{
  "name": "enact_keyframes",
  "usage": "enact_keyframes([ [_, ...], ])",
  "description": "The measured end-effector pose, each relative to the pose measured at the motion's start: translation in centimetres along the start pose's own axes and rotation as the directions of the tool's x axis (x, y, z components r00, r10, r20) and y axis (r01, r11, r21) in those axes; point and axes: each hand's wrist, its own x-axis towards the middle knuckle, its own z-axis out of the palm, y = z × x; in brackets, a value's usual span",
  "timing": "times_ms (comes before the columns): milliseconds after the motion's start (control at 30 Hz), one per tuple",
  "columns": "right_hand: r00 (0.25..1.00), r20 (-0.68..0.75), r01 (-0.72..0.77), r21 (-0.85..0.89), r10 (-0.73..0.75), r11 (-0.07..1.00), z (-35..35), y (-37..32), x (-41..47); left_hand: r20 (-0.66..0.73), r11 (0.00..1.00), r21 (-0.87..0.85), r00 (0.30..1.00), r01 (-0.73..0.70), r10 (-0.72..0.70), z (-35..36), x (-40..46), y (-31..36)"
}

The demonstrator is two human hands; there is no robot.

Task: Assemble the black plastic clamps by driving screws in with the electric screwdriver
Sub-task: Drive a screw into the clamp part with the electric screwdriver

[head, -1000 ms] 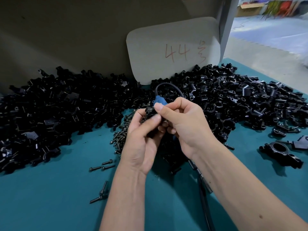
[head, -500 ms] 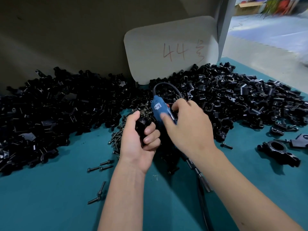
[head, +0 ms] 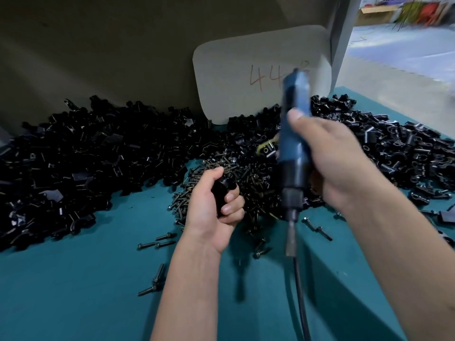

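Clamp (head: 222, 191) in left hand (head: 211, 212)

From my feed the electric screwdriver (head: 294, 146) is smeared by motion blur — I can't make out its bit end or any label. My right hand (head: 332, 166) is blurred too, its fingers wrapped behind the tool and out of sight. The black clamp (head: 221, 190) is mostly buried in my left hand (head: 214, 205), so its shape is unclear. The screwdriver covers the last mark after "44" on the card (head: 246, 70). The cable (head: 301, 303) runs off the bottom edge — both forearms too.
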Motion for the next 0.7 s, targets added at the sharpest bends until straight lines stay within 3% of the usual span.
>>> enact_keyframes([
  [33,1.0,-0.003,-0.026,0.189,0.027,0.982,-0.2,-0.7,-0.2,-0.007,1.0,0.025,1.0,0.001,-0.001,0.0,0.0,0.0],
  [100,0.999,0.042,-0.048,0.537,0.03,0.842,-0.7,-1.8,-0.3,-0.028,0.992,0.125,1.0,-0.009,0.013,-0.1,0.0,-0.1],
  [167,0.998,0.058,-0.023,0.677,-0.023,0.736,-1.3,-2.4,-0.2,-0.041,0.952,0.302,0.997,-0.055,0.071,-0.3,0.1,-0.2],
  [267,0.998,-0.059,0.054,0.596,-0.023,0.801,-1.6,-2.3,0.1,-0.015,0.858,0.498,0.988,-0.124,0.152,-0.6,0.0,-0.2],
  [400,0.988,-0.147,0.101,0.447,-0.038,0.889,-1.4,-1.6,0.1,0.021,0.813,0.563,0.985,-0.152,0.17,-0.2,-0.3,-0.4],
  [600,0.966,-0.225,0.223,0.48,-0.127,0.849,-0.6,-1.4,-0.2,0.045,0.768,0.62,0.985,-0.16,0.169,0.0,-0.4,-0.6],
  [700,0.938,-0.285,0.318,0.474,-0.199,0.821,-0.5,-1.9,-0.6,0.111,0.614,0.742,0.953,-0.268,0.282,0.0,-0.4,-0.5],
])
